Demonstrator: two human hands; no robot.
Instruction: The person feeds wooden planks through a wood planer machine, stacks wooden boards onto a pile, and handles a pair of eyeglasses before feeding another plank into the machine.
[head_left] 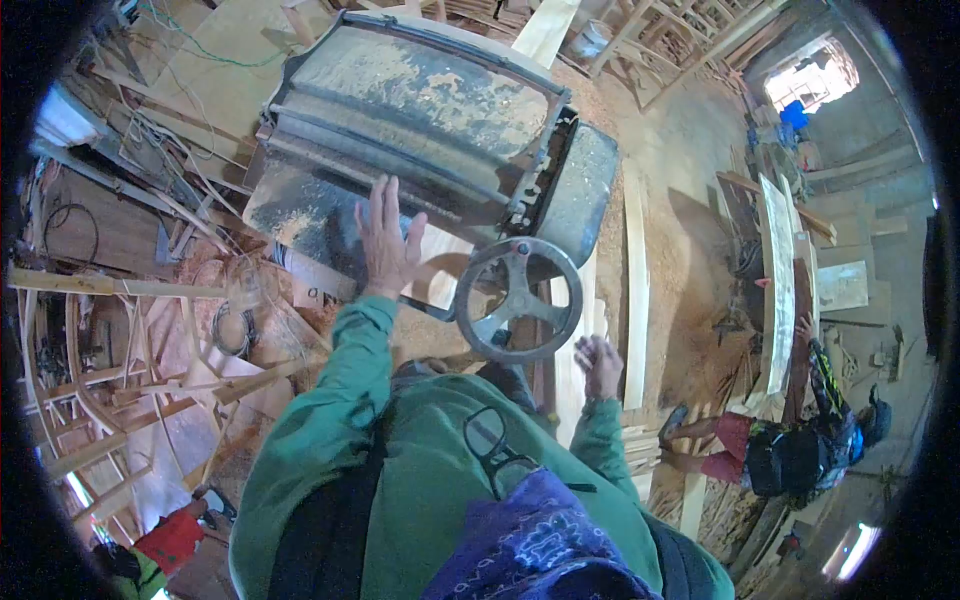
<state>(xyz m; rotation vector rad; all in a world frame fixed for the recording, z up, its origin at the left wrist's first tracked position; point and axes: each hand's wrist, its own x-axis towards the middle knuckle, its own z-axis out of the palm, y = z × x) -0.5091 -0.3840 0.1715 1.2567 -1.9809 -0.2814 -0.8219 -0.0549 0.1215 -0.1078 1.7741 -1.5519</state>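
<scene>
My left hand (391, 245) is raised in front of a large dusty planer-like machine (420, 75), its fingers stretched out and holding nothing. Beneath and beside that hand, a pale board (440, 278) lies at the machine's front. The metal handwheel (518, 300) stands between my two hands, and neither grips it. To the right of the wheel, my right hand (600, 367) hangs above long pale planks (570, 385). Its fingers are loosely bent and apart, with nothing visible in them.
At right, a person (800, 445) touches long boards (775, 285) leaning there. Another person in red (175, 540) is at lower left. Wooden frames (110, 400) crowd the left side. Sawdust and a long plank (636, 290) lie on the floor right of the machine.
</scene>
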